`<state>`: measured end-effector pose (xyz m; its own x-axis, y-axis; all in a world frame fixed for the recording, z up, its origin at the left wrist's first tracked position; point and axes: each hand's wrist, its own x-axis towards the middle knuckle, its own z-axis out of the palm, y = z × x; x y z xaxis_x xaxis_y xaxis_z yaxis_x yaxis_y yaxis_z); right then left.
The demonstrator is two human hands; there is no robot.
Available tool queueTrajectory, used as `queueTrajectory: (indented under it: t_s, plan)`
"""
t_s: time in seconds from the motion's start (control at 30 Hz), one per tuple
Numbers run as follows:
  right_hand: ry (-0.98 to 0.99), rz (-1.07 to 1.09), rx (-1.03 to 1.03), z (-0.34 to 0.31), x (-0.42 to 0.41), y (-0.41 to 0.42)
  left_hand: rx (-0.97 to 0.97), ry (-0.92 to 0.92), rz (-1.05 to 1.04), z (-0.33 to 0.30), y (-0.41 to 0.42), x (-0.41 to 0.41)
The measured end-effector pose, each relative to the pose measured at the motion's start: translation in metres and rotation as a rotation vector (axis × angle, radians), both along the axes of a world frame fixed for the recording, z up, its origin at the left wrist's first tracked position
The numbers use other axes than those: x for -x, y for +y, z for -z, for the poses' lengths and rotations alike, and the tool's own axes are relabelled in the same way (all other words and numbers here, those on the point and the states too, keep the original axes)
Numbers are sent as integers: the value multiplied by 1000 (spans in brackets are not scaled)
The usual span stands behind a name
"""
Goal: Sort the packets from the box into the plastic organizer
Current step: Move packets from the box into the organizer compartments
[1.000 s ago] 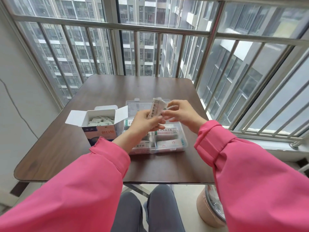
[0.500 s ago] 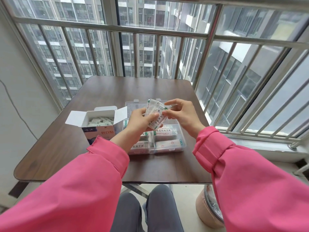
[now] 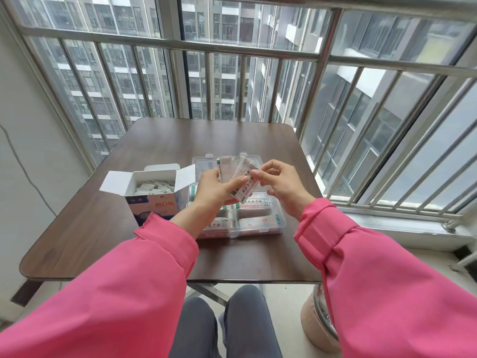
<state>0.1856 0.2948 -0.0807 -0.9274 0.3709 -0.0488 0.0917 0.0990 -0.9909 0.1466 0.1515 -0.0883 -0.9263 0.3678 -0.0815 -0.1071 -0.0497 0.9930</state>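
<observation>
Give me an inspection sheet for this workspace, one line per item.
Surface: dark brown table, rounded corners.
Job's things: open cardboard box on the table's left, packets inside; clear plastic organizer beside it, lid open, packets in its near compartments; fanned packets held above it.
Clutter: nothing seen on the table.
Hands: left hand grips the fanned packets; right hand pinches one packet at its top with its fingers.
Cables: thin dark line down the left wall; cannot tell if cable or crack.
Surroundings: barred window facing apartment blocks; pink bin on the floor under the table's right edge.
</observation>
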Motion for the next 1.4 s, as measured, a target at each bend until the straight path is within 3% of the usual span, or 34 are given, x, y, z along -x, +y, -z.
queueTrajectory:
  t_s: [0.27, 0.37, 0.53, 0.63, 0.73, 0.93, 1.1, 1.4]
  plan:
    - [3, 92, 162, -2, 1, 4, -68, -22, -41, 5, -1, 5]
    - [-5, 79, 179, -4, 3, 8, 60, 65, -87, 5, -1, 8]
    - [-48, 201, 253, -6, 12, 10, 372, 365, -144, 4, 2, 13]
    - [-90, 226, 250, -3, 20, 9, 485, 411, -139, 5, 5, 18]
    - [-190, 190, 61, 4, 25, 8, 539, 397, -123, 7, 8, 21]
    - [-360, 55, -713, 13, 33, 9, 591, 339, -106, 13, 9, 27]
    - [-449, 28, -903, 12, 34, 7, 617, 343, -119, 13, 7, 30]
    - [-431, -68, -1276, 12, 39, 1, 639, 354, -128, 16, 8, 32]
